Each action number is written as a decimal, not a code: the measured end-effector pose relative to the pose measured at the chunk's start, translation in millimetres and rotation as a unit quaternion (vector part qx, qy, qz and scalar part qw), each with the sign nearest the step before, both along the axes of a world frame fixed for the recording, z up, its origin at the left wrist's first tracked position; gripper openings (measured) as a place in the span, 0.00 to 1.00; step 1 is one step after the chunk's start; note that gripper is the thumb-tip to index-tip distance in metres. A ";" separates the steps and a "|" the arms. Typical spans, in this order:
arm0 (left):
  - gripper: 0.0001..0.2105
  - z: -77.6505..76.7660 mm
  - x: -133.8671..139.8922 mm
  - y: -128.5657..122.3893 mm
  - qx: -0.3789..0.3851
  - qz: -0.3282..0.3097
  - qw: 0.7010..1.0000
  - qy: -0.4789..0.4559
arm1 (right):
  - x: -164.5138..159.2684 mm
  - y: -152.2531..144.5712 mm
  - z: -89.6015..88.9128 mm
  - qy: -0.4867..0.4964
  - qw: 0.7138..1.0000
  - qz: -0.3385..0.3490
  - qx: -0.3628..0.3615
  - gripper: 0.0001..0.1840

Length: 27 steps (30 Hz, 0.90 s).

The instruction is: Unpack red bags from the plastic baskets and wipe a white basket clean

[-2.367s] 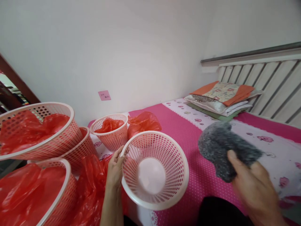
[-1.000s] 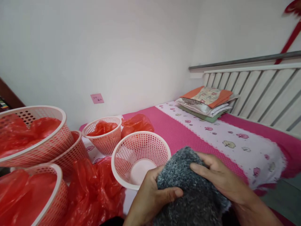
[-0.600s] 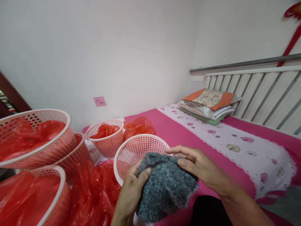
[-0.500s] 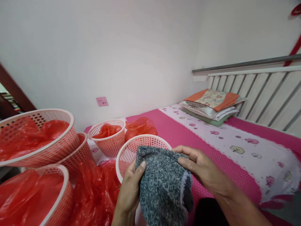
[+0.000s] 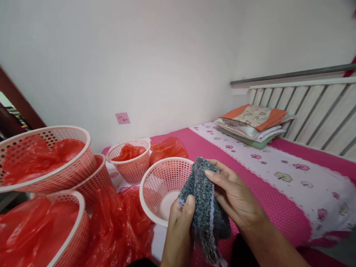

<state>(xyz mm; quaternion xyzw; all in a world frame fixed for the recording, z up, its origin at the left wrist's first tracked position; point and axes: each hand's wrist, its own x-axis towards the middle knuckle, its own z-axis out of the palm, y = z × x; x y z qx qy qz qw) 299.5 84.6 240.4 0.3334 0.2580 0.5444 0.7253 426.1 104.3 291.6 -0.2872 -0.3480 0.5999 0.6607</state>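
Observation:
A dark grey, speckled knitted garment (image 5: 204, 196) with a pale lilac edge hangs between my hands, partly folded over itself. I cannot make out exactly what kind it is. My left hand (image 5: 180, 224) grips its lower left side, thumb on top. At the upper right, my right hand (image 5: 235, 193) pinches the top edge between thumb and fingers. Just behind and left of the garment stands a pink plastic basket (image 5: 152, 194), its bottom bare where it shows; the garment and my hands cover part of its right rim.
Several other pink baskets (image 5: 90, 157) holding red plastic bags (image 5: 65, 150) crowd the left. A loose red bag (image 5: 122, 218) lies beside them. Folded bedding (image 5: 254, 122) is stacked on the pink bed (image 5: 217, 163) near a white slatted rail (image 5: 311, 111). A pink note (image 5: 122, 118) sticks to the wall.
The garment was spread wide between my hands; now it is folded narrower and turned. My left hand has moved right, closer to my right hand, uncovering more of the basket.

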 end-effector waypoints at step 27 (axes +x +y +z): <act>0.33 8.8 -140.9 48.3 0.136 0.315 0.834 0.432 | 69.7 4.2 -23.9 -0.438 0.881 -0.117 0.136 0.26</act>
